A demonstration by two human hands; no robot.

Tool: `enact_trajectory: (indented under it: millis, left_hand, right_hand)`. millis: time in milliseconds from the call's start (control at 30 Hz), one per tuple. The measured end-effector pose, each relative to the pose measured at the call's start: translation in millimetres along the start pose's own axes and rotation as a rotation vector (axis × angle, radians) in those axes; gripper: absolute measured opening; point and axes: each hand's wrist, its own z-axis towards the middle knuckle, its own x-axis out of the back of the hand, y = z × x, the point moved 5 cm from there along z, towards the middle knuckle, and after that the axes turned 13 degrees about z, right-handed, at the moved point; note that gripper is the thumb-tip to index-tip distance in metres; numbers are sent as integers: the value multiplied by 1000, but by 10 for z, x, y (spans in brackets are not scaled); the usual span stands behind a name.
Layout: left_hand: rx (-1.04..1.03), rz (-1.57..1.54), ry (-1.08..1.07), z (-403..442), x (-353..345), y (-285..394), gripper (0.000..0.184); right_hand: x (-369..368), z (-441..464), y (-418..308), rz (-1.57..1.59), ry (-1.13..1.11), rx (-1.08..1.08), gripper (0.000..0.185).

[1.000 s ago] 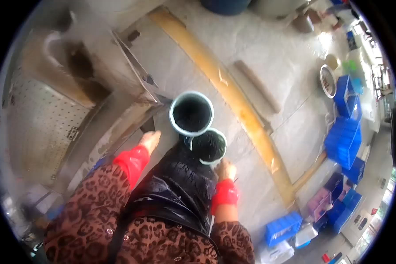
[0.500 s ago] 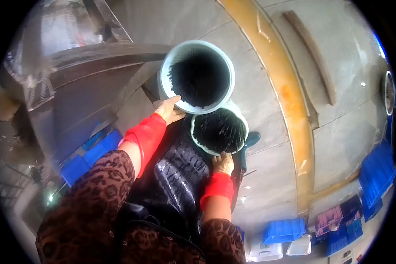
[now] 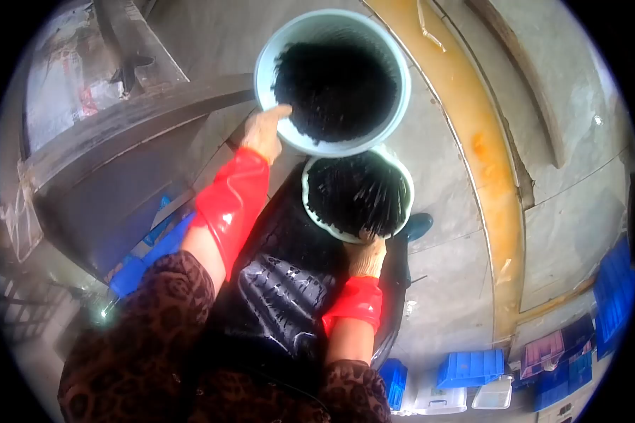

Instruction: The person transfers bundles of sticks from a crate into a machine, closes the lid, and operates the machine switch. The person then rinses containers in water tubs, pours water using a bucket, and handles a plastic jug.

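Note:
My left hand (image 3: 263, 134), in a pale glove with a red sleeve cover, grips the near-left rim of a light blue bucket (image 3: 403, 92). Loose black material (image 3: 335, 92) fills much of the bucket. Closer to me, partly under the bucket's near edge, is a pale green basin (image 3: 307, 201) with a wavy rim. It contains black pieces, some looking long and thin, though blur hides what they are. The fingers of my right hand (image 3: 367, 257), gloved likewise, are closed on the basin's near rim.
A glossy black apron (image 3: 282, 282) covers my lap. A dark metal-edged structure (image 3: 148, 116) stands at left. Across the concrete floor runs a yellow strip (image 3: 483, 151), with a wooden bar (image 3: 525, 67) beyond it. Blue crates (image 3: 470, 368) lie at the lower right.
The bucket appears larger and higher in view, with my left hand still at its rim. The basin has shifted slightly upward and right in view; my right hand stays on its rim.

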Motion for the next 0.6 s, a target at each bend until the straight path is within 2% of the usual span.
enact_trajectory:
  millis: [33, 100, 133, 167, 233, 267, 300, 367, 400, 433, 500, 567, 600]
  left_hand:
    - [12, -30, -3, 233, 12, -14, 48]
    - [-121, 162, -18, 627, 119, -4, 32]
    - [-158, 256, -39, 880, -53, 122, 30]
    - [-201, 345, -17, 1039, 143, 149, 29]
    - [-64, 269, 0, 1296, 335, 150, 26]
    - [117, 62, 20, 1591, 245, -85, 48]
    - [9, 309, -9, 1467, 502, 206, 48]
    - [142, -62, 74, 1589, 485, -204, 49]
    - [64, 289, 16, 1585, 492, -218, 39]
    - [592, -334, -87, 1797, 413, -532, 41]
    - [731, -427, 7, 2001, 352, -795, 55]
    - [399, 36, -399, 2388, 231, -1176, 59]
    - [410, -32, -249, 2410, 220, -1274, 55]
  right_hand:
    - [4, 74, -36, -17, -38, 63, 30]
    - [-199, 297, 272, 650, -50, -133, 49]
    - [-114, 472, 183, 1021, 75, -368, 44]
    - [-94, 514, -275, 1393, 202, -565, 40]
    - [-84, 745, -518, 1273, 110, -541, 49]
    - [-92, 855, -566, 1181, 54, -553, 49]
    - [-101, 933, -659, 1180, 54, -551, 49]
    - [-195, 971, -946, 1320, 34, -410, 40]
    - [-248, 1062, -1011, 1336, 1, -383, 38]
    - [-302, 1187, -1041, 1285, -6, -396, 35]
    - [-385, 1412, -1073, 1162, -41, -412, 32]
    - [-569, 1684, -1085, 1212, -212, -335, 36]
    - [-584, 1767, -1239, 1221, -223, -331, 35]
